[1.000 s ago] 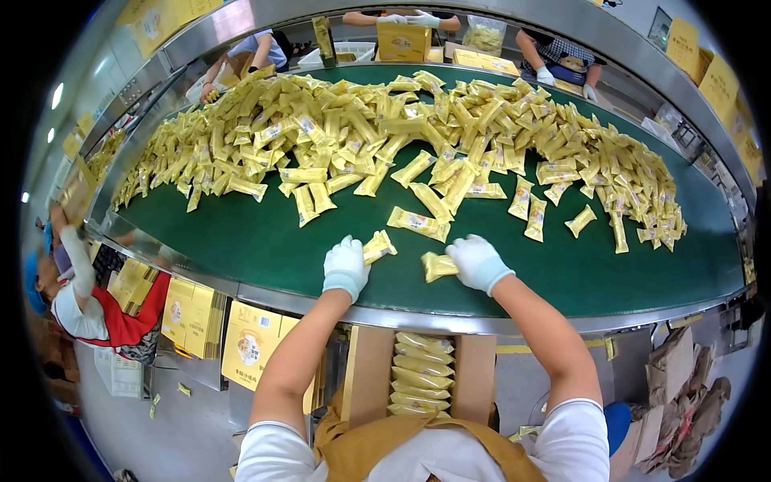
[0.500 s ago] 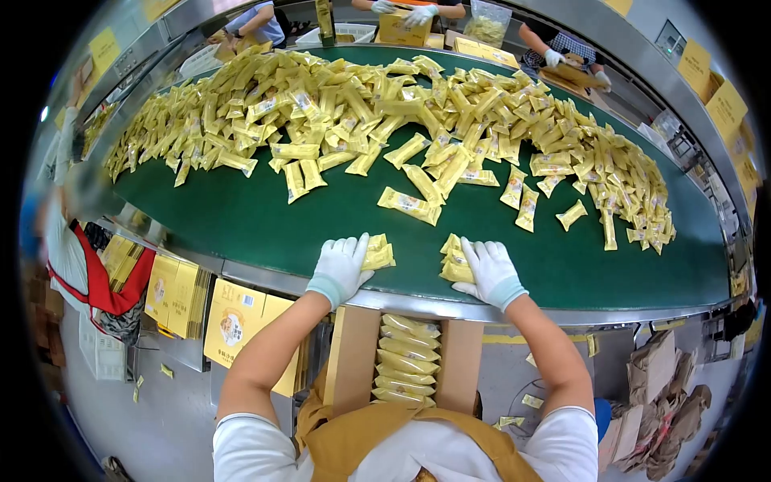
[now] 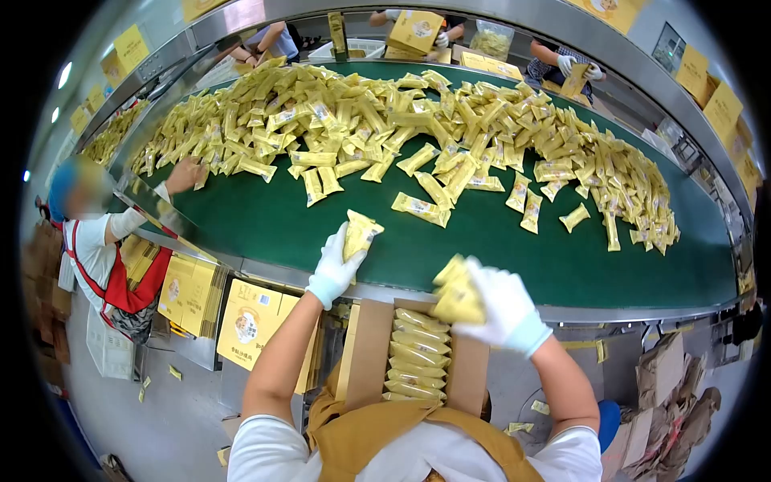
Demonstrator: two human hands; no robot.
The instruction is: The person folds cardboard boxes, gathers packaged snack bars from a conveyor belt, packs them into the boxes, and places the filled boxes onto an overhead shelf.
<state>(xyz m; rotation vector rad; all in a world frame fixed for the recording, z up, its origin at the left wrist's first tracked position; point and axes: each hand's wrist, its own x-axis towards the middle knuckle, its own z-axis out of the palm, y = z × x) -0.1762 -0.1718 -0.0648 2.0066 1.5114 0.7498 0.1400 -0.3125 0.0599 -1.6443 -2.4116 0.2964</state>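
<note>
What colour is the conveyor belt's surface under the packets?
Dark green; the belt shows best in the head view.

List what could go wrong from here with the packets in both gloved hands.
The yellow film-wrapped packets in the white-gloved right hand might catch the brown cardboard box or slip to the grey floor, where loose packets lie. The upright yellow packets in the white-gloved left hand could slide out.

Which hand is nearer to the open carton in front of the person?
Right. The right hand is near the far right corner of the open carton; the left hand is farther off, over the near edge of the belt.
</note>
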